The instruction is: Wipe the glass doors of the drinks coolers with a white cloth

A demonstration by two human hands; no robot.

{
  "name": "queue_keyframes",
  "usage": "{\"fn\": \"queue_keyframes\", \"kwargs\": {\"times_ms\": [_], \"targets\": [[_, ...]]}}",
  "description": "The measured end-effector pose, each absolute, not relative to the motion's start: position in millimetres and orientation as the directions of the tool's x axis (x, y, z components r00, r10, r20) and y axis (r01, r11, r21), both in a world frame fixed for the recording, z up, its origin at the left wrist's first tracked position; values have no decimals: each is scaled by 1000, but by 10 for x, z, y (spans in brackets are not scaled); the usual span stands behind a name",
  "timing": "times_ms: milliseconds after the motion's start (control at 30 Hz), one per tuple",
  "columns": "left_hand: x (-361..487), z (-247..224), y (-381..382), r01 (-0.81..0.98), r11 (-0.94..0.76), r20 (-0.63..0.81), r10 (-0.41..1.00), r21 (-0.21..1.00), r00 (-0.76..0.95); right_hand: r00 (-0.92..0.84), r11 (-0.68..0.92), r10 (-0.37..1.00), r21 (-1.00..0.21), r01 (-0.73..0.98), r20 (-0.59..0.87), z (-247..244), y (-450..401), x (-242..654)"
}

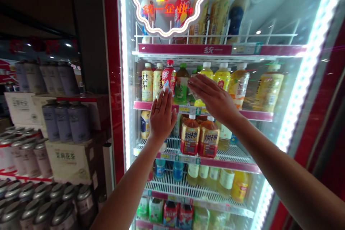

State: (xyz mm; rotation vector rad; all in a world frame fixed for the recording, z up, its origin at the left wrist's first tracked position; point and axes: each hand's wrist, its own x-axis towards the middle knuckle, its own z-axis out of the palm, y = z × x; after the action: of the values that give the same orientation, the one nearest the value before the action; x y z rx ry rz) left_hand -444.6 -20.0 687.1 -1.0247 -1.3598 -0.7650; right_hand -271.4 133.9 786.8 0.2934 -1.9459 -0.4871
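Both my hands reach into a lit drinks fridge at its second shelf. My left hand (162,113), with a ring on one finger, is held flat, its fingertips over the lower part of a red-capped bottle (169,73). My right hand (208,95) is stretched out to the left, its fingertips beside a green-capped bottle (182,85) and in front of yellow bottles (221,75). Whether the fingertips touch the bottles cannot be made out. Neither hand is seen gripping anything. Two pale-yellow bottles (147,83) stand at the shelf's left end.
Below are red-and-gold bottles (190,136), blue bottles (178,170) and lower shelves of drinks. A lit round sign (169,3) overlaps the top shelf. White light strips edge the fridge. On the left stand purple cans (78,120), a carton (68,161) and rows of silver-topped cans (64,212).
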Motion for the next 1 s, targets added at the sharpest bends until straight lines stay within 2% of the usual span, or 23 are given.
{"fn": "queue_keyframes", "kwargs": {"times_ms": [167, 267, 433, 567, 767, 867, 1000], "targets": [[-4439, 6860, -180, 893, 425, 988, 98, -147, 116, -287, 910, -356, 400, 111, 890, 7994, 1506, -2647], [-4440, 6858, -179, 888, 433, 987, 101, -155, 122, -240, 917, -353, 386, 103, 904, 8077, 1465, -2778], [-4412, 6851, -181, 899, 420, 992, 80, -126, 102, -322, 884, -436, 467, 20, 840, 7951, 1439, -2742], [-4268, 6865, -158, 914, 396, 995, 70, -90, 67, -374, 865, -451, 500, 42, 811, 7898, 1609, -2491], [-3931, 6991, 16, 899, 338, 953, 211, -278, 215, -259, 897, -389, 427, 110, 884, 8244, 1663, -2595], [-3822, 7028, 176, 899, 334, 952, 210, -283, 222, -262, 905, -389, 419, 69, 883, 8306, 1550, -2745], [-3794, 6970, 353, 895, 357, 957, 203, -269, 207, -353, 886, -428, 463, 17, 832, 8129, 1535, -2671]]}}
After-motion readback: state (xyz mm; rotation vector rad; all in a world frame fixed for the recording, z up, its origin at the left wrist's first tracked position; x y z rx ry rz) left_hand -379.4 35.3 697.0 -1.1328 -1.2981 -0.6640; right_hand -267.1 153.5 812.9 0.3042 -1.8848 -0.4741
